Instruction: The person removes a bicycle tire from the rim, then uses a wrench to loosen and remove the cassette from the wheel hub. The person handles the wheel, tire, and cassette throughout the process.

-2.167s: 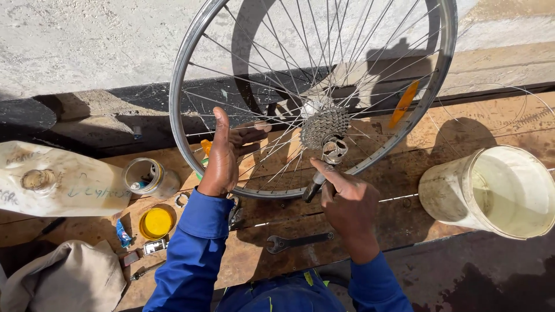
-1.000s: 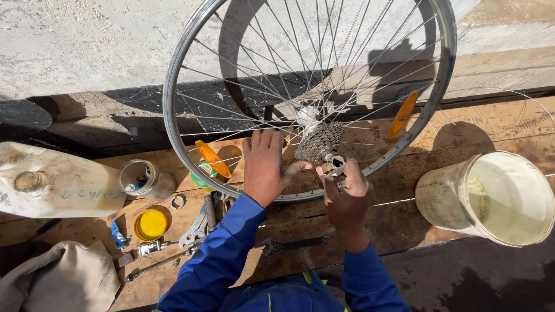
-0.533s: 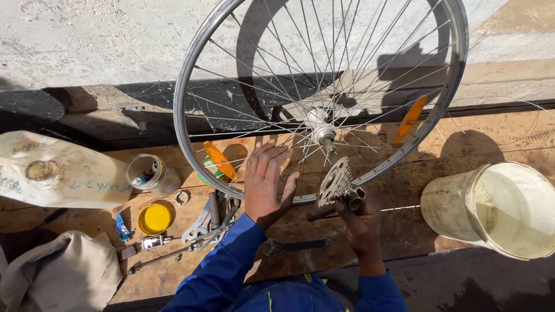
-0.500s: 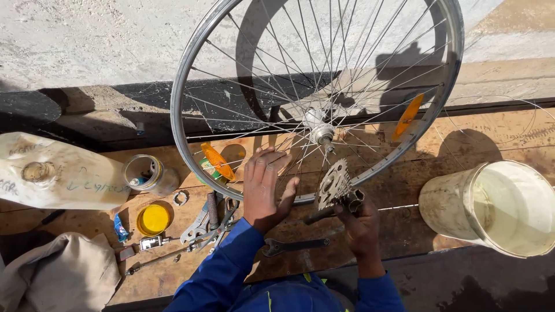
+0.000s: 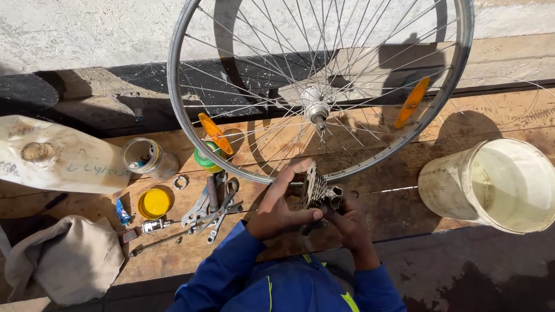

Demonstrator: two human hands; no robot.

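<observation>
Sprocket cluster (image 5: 315,188) in both hands' grip, left (image 5: 279,206), right (image 5: 348,222) partly shadowed.

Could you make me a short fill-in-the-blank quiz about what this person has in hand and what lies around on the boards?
1. Both hands hold a stack of toothed metal ____ in front of the bicycle wheel.
2. The right hand and left hand wear sleeves coloured ____.
3. The white bucket stands to the person's ____.
4. The round lid near the spanners is ____.

Missing words: gears; blue; right; yellow
</observation>
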